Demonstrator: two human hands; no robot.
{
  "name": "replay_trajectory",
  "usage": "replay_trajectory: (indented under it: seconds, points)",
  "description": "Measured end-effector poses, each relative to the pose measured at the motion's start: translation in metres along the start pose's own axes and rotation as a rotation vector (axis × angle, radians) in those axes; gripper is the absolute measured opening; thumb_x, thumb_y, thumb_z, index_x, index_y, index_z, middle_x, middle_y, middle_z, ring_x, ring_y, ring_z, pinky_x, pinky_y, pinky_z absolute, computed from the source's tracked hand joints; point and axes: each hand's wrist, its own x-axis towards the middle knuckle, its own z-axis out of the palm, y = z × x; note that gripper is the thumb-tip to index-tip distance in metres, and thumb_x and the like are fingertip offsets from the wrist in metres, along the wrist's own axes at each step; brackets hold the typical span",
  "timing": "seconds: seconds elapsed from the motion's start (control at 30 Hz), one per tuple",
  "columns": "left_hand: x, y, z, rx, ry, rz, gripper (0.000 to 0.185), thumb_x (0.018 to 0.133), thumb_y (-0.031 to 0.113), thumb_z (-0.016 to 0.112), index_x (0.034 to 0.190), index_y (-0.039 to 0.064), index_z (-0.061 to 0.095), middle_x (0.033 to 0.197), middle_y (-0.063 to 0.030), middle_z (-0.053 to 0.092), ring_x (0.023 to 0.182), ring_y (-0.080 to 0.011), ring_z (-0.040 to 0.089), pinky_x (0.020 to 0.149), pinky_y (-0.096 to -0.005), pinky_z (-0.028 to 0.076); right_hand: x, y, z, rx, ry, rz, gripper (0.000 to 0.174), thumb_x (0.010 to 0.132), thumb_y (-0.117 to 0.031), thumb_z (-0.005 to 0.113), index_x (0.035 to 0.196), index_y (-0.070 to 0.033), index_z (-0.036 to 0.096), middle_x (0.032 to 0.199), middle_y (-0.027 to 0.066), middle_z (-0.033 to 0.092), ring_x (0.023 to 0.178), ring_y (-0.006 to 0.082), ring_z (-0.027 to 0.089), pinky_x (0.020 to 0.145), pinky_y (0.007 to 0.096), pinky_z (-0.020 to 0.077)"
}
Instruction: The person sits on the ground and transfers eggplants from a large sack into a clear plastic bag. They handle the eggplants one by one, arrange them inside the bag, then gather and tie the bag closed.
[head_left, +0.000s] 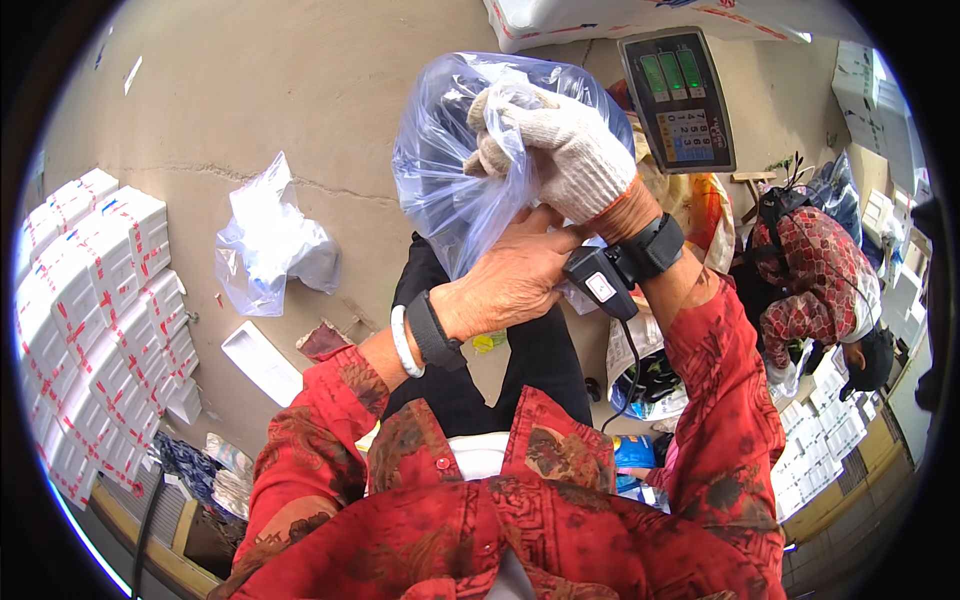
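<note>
A clear bluish plastic bag (435, 165), bulging around dark contents that I cannot make out, is held up before me. My right hand (574, 150), in a knitted white glove, pinches the gathered film near the top of the bag. Below it my bare left hand (502, 281) closes around the bunched plastic, its fingertips partly hidden behind the right wrist. Just right of the bag stands a digital scale's display panel (679, 101) with lit green readouts and a keypad. The scale's platform cannot be seen.
White foam boxes (105, 292) with red-printed tape are stacked at left. Another filled plastic bag (277, 240) and a white foam piece (261, 364) lie on the floor. A woven sack (712, 217) stands at right, near a bent-over co-worker (817, 277).
</note>
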Motion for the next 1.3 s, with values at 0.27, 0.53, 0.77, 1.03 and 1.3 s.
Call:
replay_trajectory:
  seconds: [0.27, 0.53, 0.77, 1.03, 1.3]
  points:
    - [0.004, -0.01, -0.016, -0.65, -0.242, -0.115, 0.021, 0.078, 0.005, 0.057, 0.098, 0.001, 0.06, 0.089, -0.0106, 0.057, 0.077, -0.0289, 0.056, 0.071, -0.0374, 0.045, 0.0, 0.021, -0.001, 0.852, 0.007, 0.01, 0.026, 0.094, -0.013, 0.063, 0.116, 0.001, 0.062, 0.104, 0.0144, 0.069, 0.094, 0.0251, 0.069, 0.089, 0.0378, 0.0555]
    - [0.012, -0.004, -0.049, -0.887, -0.351, -0.616, 0.022, 0.081, 0.015, 0.067, 0.073, -0.005, 0.061, 0.068, -0.0039, 0.052, 0.065, -0.0122, 0.045, 0.063, -0.0275, 0.035, -0.031, 0.014, -0.005, 0.607, 0.235, -0.013, 0.031, 0.094, -0.021, 0.063, 0.112, 0.004, 0.063, 0.084, 0.009, 0.064, 0.072, 0.0173, 0.064, 0.071, 0.0332, 0.0571]
    - [0.015, 0.001, -0.074, -0.961, -0.225, -0.837, 0.026, 0.086, 0.016, 0.071, 0.069, -0.001, 0.062, 0.064, 0.0005, 0.053, 0.06, -0.0071, 0.044, 0.056, -0.0255, 0.033, -0.065, 0.015, -0.013, 0.628, 0.36, 0.039, 0.032, 0.093, -0.023, 0.06, 0.105, 0.007, 0.061, 0.071, 0.0067, 0.056, 0.06, 0.0141, 0.057, 0.067, 0.0338, 0.0531]
    - [0.037, -0.007, -0.095, -1.099, -0.184, -1.02, 0.042, 0.093, 0.018, 0.064, 0.057, 0.004, 0.049, 0.058, -0.0043, 0.047, 0.045, -0.0042, 0.028, 0.045, -0.0224, 0.023, -0.099, -0.007, 0.013, 0.724, 0.55, 0.152, 0.013, 0.092, -0.005, 0.057, 0.098, 0.003, 0.065, 0.084, 0.0082, 0.066, 0.078, 0.0156, 0.065, 0.062, 0.0262, 0.0511]
    - [0.079, 0.001, -0.092, -0.891, -0.162, -1.222, 0.046, 0.098, 0.024, 0.059, 0.057, 0.007, 0.047, 0.062, -0.0096, 0.053, 0.04, -0.0123, 0.039, 0.041, -0.0276, 0.031, -0.081, 0.03, 0.084, -0.984, 0.203, -0.398, 0.015, 0.066, -0.01, 0.066, 0.079, -0.006, 0.062, 0.067, 0.0105, 0.055, 0.065, 0.033, 0.055, 0.066, 0.0422, 0.0428]
